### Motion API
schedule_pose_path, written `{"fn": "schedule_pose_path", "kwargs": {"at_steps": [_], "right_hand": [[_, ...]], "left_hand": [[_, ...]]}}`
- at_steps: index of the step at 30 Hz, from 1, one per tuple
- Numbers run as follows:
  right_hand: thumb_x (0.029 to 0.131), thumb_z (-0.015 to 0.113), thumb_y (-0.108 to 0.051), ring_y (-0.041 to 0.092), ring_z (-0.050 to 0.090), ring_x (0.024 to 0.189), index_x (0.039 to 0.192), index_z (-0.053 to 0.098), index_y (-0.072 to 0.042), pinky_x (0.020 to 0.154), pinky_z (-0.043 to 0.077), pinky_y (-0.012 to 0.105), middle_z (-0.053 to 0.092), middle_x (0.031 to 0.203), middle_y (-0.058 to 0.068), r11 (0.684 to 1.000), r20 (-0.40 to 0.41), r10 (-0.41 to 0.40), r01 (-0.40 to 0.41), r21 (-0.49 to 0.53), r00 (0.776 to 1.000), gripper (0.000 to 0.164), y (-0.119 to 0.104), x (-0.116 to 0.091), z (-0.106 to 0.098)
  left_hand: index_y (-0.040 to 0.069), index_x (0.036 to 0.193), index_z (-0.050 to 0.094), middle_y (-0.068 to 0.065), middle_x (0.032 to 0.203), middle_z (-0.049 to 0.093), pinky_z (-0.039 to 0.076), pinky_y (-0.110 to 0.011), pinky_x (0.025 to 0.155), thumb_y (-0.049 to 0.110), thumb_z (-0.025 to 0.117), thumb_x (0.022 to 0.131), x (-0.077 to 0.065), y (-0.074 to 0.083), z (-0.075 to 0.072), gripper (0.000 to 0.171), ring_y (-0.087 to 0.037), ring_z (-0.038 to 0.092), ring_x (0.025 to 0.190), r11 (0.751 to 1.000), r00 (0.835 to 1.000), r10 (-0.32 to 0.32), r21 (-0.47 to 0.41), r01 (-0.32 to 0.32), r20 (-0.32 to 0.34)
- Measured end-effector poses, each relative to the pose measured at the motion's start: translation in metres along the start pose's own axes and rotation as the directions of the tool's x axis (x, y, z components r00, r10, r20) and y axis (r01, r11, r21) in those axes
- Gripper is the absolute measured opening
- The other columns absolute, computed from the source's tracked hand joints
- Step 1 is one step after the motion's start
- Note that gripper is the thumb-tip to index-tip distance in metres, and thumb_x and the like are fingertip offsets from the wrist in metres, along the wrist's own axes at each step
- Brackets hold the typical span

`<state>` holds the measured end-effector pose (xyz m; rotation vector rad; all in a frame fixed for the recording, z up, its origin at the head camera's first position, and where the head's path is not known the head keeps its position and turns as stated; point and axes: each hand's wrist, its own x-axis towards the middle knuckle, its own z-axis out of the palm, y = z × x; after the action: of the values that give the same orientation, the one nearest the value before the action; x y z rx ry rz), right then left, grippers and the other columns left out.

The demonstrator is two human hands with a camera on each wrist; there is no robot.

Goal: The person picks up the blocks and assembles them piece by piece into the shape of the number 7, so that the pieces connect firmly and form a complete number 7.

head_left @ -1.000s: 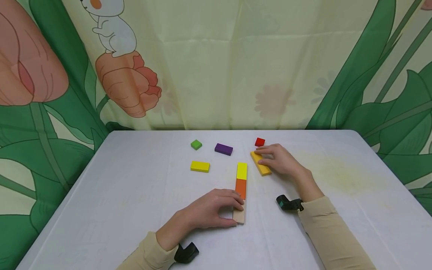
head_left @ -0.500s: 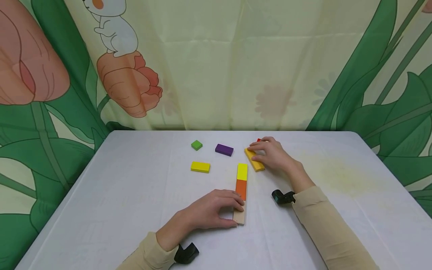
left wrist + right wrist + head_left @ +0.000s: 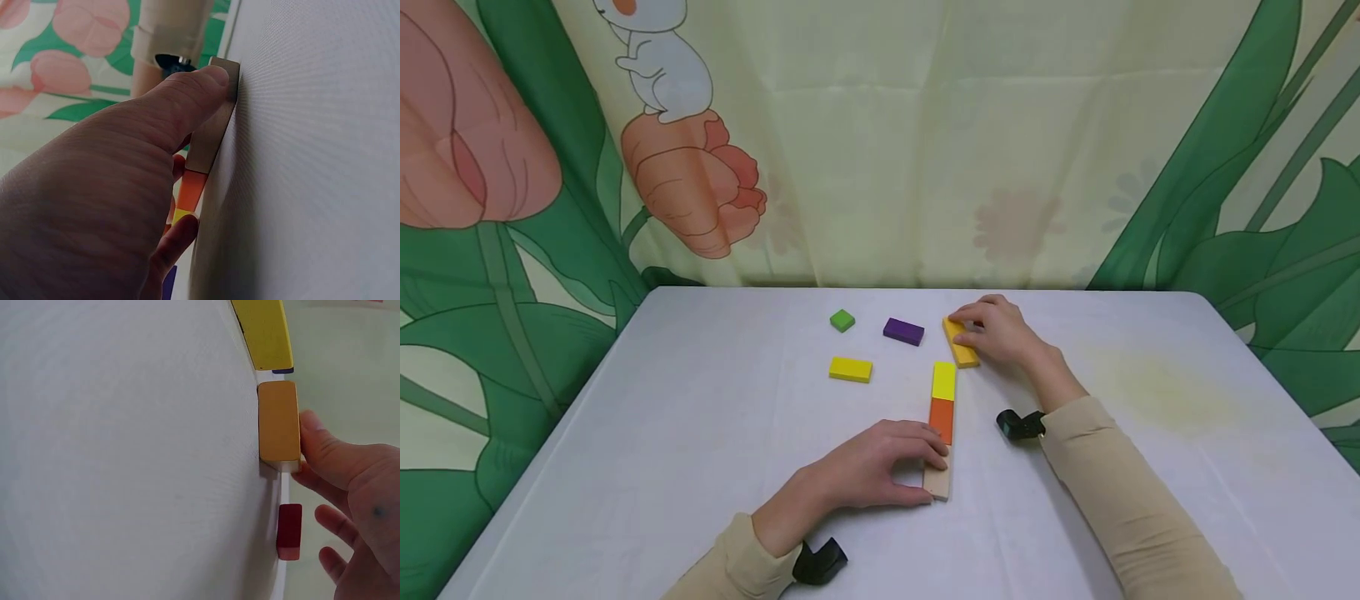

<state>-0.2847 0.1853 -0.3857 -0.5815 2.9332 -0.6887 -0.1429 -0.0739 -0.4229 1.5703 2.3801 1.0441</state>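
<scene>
In the head view, a row of flat blocks runs away from me: plain wood [image 3: 936,485], orange [image 3: 942,415], then bright yellow [image 3: 943,381]. My left hand [image 3: 872,467] grips the plain wood block, thumb at its near left corner and fingertips along its far right part. In the left wrist view that thumb presses the block's near end. Just right of the row's far end, my right hand [image 3: 1000,333] holds a long amber block [image 3: 960,346] between thumb and fingers, flat on the table and slightly slanted. A red block [image 3: 289,531] beyond it shows in the right wrist view only.
A yellow block [image 3: 851,370] lies left of the row. Further back are a green block [image 3: 842,321] and a purple block [image 3: 903,332]. A white cloth covers the table [image 3: 662,400], and a patterned curtain [image 3: 880,167] hangs along its back edge.
My right hand has slid the amber block left and slightly away, closer to the row's far end. The red block has become hidden in the head view. My left hand stays put.
</scene>
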Motion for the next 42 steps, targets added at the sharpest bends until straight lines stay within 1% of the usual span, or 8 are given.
{"fn": "schedule_pose_path", "kwargs": {"at_steps": [4, 8, 12, 15, 23, 27, 32, 42], "right_hand": [[0.095, 0.072, -0.023, 0.040, 0.032, 0.137, 0.135, 0.066, -0.007, 0.113, 0.022, 0.059, 0.060, 0.136, 0.016, 1.000, -0.015, 0.003, -0.003, -0.013, 1.000, 0.043, 0.001, 0.003, 0.001], [0.096, 0.072, -0.024, 0.039, 0.033, 0.136, 0.135, 0.065, -0.006, 0.112, 0.025, 0.058, 0.059, 0.137, 0.015, 1.000, -0.024, 0.018, -0.019, -0.009, 1.000, 0.044, 0.002, 0.006, 0.002], [0.096, 0.071, -0.023, 0.039, 0.036, 0.134, 0.136, 0.064, -0.006, 0.110, 0.027, 0.056, 0.062, 0.134, 0.015, 1.000, -0.038, 0.001, -0.001, -0.002, 0.999, 0.044, 0.003, 0.009, 0.005], [0.095, 0.072, -0.024, 0.039, 0.038, 0.132, 0.134, 0.065, -0.005, 0.110, 0.027, 0.055, 0.065, 0.130, 0.015, 1.000, -0.054, -0.010, 0.010, -0.001, 0.998, 0.044, 0.003, 0.012, 0.007], [0.092, 0.075, -0.030, 0.040, 0.037, 0.133, 0.132, 0.067, -0.004, 0.113, 0.022, 0.054, 0.066, 0.128, 0.015, 1.000, -0.076, 0.011, -0.011, 0.003, 0.997, 0.048, -0.005, 0.013, 0.010], [0.092, 0.075, -0.031, 0.039, 0.037, 0.133, 0.132, 0.067, -0.006, 0.114, 0.022, 0.054, 0.066, 0.128, 0.013, 1.000, -0.066, 0.018, -0.019, -0.009, 0.998, 0.049, -0.008, 0.012, 0.009], [0.092, 0.075, -0.033, 0.038, 0.036, 0.133, 0.132, 0.067, -0.007, 0.114, 0.020, 0.054, 0.065, 0.129, 0.013, 1.000, -0.043, 0.022, -0.023, -0.018, 0.999, 0.049, -0.011, 0.011, 0.009], [0.092, 0.074, -0.032, 0.038, 0.035, 0.135, 0.134, 0.066, -0.006, 0.115, 0.018, 0.055, 0.065, 0.130, 0.013, 1.000, -0.032, 0.025, -0.025, -0.016, 0.999, 0.049, -0.013, 0.010, 0.009]], "left_hand": [[0.013, 0.115, 0.072, 0.004, 0.125, 0.064, 0.038, -0.027, 0.109, 0.021, 0.081, 0.088, 0.001, 0.000, 0.001, 0.029, -0.007, 0.052, 0.125, 1.000, 1.000, 0.014, 0.000, -0.014, -0.001], [0.013, 0.115, 0.072, 0.003, 0.125, 0.064, 0.038, -0.026, 0.108, 0.020, 0.081, 0.088, 0.002, -0.001, 0.002, 0.029, -0.007, 0.052, 0.125, 1.000, 1.000, 0.022, -0.003, -0.022, 0.001], [0.012, 0.114, 0.072, 0.002, 0.124, 0.064, 0.039, -0.025, 0.108, 0.019, 0.081, 0.088, 0.003, 0.000, 0.002, 0.028, -0.007, 0.053, 0.123, 1.000, 1.000, 0.017, -0.023, -0.017, 0.006], [0.012, 0.114, 0.072, 0.002, 0.124, 0.064, 0.039, -0.025, 0.107, 0.019, 0.081, 0.088, 0.002, 0.000, 0.002, 0.028, -0.007, 0.053, 0.123, 1.000, 1.000, 0.012, -0.022, -0.011, 0.007], [0.012, 0.114, 0.072, 0.003, 0.125, 0.064, 0.039, -0.026, 0.107, 0.020, 0.081, 0.088, 0.001, 0.001, 0.001, 0.028, -0.007, 0.053, 0.123, 1.000, 1.000, -0.003, -0.021, 0.003, 0.000], [0.012, 0.114, 0.072, 0.004, 0.126, 0.064, 0.039, -0.026, 0.107, 0.020, 0.081, 0.089, 0.001, 0.001, 0.000, 0.028, -0.007, 0.053, 0.123, 1.000, 1.000, -0.012, -0.027, 0.012, 0.005], [0.011, 0.114, 0.072, 0.003, 0.125, 0.064, 0.039, -0.025, 0.108, 0.020, 0.080, 0.089, 0.001, 0.001, -0.001, 0.028, -0.007, 0.053, 0.123, 1.000, 1.000, 0.000, -0.023, 0.001, 0.006], [0.011, 0.113, 0.072, 0.002, 0.125, 0.064, 0.039, -0.025, 0.108, 0.019, 0.080, 0.089, 0.000, 0.000, -0.001, 0.027, -0.008, 0.053, 0.124, 1.000, 1.000, 0.003, -0.012, -0.003, 0.002]]}}
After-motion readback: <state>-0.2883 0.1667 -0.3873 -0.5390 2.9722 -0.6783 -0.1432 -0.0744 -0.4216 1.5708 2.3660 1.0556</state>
